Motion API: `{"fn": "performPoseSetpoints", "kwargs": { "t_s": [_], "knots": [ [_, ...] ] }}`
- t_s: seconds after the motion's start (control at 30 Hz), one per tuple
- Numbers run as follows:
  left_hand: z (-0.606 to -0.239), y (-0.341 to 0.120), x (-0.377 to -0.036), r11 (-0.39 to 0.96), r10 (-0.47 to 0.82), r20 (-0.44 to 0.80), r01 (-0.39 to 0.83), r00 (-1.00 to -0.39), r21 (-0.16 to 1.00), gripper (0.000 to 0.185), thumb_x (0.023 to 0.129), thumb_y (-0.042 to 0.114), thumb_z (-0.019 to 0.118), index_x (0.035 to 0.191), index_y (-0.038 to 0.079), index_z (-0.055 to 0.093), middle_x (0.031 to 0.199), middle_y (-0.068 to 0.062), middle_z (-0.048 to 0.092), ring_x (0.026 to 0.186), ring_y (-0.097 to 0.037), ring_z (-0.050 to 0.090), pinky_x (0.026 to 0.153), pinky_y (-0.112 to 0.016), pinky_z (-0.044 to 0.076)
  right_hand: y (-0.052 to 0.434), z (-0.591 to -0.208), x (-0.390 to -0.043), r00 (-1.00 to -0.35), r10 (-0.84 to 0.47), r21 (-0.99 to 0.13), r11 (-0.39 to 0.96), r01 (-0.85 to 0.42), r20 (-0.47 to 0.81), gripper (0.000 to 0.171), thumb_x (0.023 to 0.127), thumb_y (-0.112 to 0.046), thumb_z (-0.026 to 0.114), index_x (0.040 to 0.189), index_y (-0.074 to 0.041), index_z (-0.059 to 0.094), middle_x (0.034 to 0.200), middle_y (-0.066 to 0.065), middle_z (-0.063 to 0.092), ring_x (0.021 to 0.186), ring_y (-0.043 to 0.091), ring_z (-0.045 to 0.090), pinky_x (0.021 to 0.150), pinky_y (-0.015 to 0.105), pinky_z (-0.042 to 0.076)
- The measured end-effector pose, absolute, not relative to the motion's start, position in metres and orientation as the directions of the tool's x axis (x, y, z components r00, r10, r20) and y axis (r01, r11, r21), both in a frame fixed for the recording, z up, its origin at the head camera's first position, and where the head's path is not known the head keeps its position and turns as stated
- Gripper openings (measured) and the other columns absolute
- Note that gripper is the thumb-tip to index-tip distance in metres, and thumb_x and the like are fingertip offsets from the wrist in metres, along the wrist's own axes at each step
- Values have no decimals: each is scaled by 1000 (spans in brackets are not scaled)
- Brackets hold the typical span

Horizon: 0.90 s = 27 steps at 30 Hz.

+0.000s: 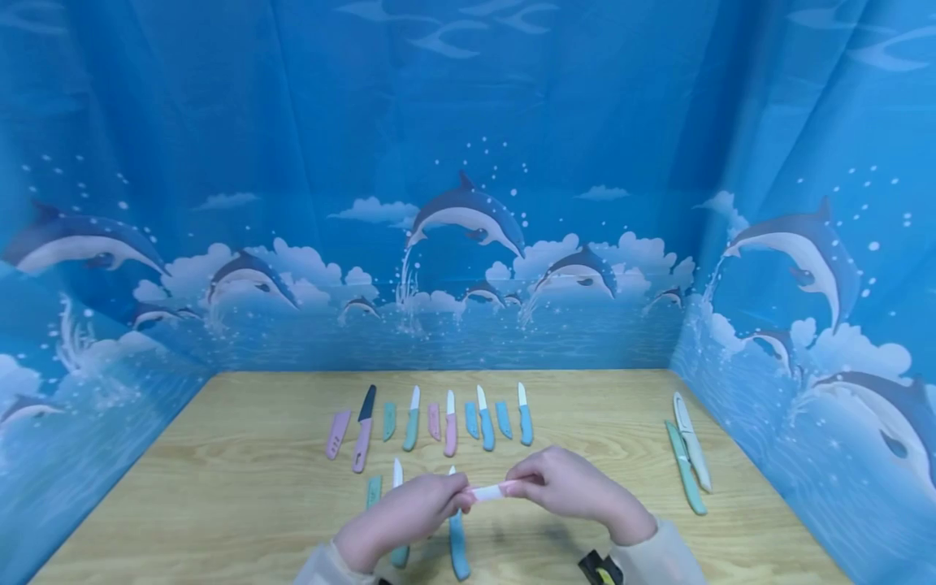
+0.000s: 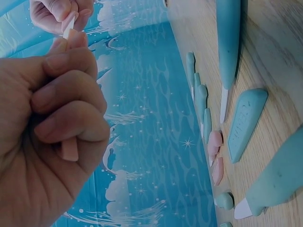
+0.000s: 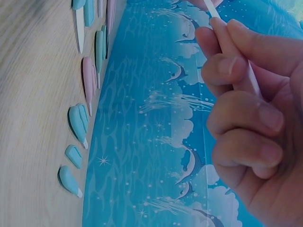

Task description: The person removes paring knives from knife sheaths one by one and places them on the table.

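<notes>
Over the front of the table, both hands meet at a small pink knife with a white blade (image 1: 487, 492). My right hand (image 1: 574, 487) grips its pink handle (image 3: 246, 75), fingers curled round it. Opposite, my left hand (image 1: 417, 516) pinches a pink piece at the blade's other end, which looks like its sheath; the pink end (image 2: 69, 149) pokes out below the curled fingers, the rest hidden in the palm. White blade shows between the two sets of fingertips. Under the left hand lie a blue knife (image 1: 458, 548), a green knife (image 1: 399, 556) and a green sheath (image 1: 374, 491).
Along the back lies a row: a pink sheath (image 1: 338, 433), a dark-bladed pink knife (image 1: 362, 439), then several green, pink and blue knives beside sheaths. At the right edge lie a green knife (image 1: 687, 475) and a pale green tool (image 1: 693, 447). A dolphin-printed curtain (image 1: 468, 106) encloses the table.
</notes>
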State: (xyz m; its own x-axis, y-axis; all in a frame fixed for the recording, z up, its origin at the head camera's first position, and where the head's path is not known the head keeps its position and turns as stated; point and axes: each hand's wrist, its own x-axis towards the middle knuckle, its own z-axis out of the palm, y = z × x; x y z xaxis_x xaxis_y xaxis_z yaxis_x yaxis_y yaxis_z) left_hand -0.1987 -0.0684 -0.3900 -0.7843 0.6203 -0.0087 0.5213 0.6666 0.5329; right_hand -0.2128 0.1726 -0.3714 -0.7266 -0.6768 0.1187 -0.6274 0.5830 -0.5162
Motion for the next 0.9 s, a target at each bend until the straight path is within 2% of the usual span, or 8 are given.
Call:
{"fn": "performPoseSetpoints", "kwargs": {
  "t_s": [0.27,0.53,0.9],
  "knots": [
    [-389,-70,-198,673,612,-21,507,-790,539,23,100,36,47,91,19,60,71,7,56,53,-2,37,52,-19,41,173,-369,-213,-733,-673,-532,585,-612,103,27,96,-37,58,97,-16,75,70,-15,62,52,-4,38,51,17,41],
    [-390,-71,-198,662,618,-5,516,-786,544,27,101,39,44,91,19,59,68,5,53,52,-3,35,50,-20,39,174,-368,-213,-739,-666,-528,594,-607,99,27,96,-36,59,97,-15,75,72,-15,63,52,-4,38,51,17,40],
    [-391,-70,-198,686,596,-27,491,-803,537,22,100,35,47,90,21,59,67,6,54,52,-2,35,51,-19,40,176,-368,-214,-743,-663,-533,597,-599,93,26,95,-36,60,97,-15,75,75,-14,66,53,-4,40,52,18,42]
  ]
}}
